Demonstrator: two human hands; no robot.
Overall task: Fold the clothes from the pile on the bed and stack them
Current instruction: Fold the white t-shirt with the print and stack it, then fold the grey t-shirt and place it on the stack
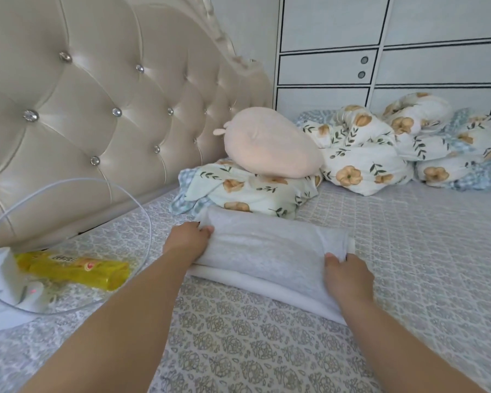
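A white lacy garment [267, 251] lies folded into a long band across the middle of the bed [408, 251]. My left hand [189, 241] grips its left end, fingers curled into the cloth. At the right end, my right hand [347, 275] pinches the doubled-over layers. A plain white layer shows beneath the lacy top layer along the near edge.
A floral pillow [247, 194] with a beige plush cushion [270, 146] on top sits just behind the garment. A bunched floral quilt [394, 148] fills the far right. At left lie a yellow packet [74, 269], a white cable [142, 211] and a white device [0, 276]. The tufted headboard [97, 95] rises behind.
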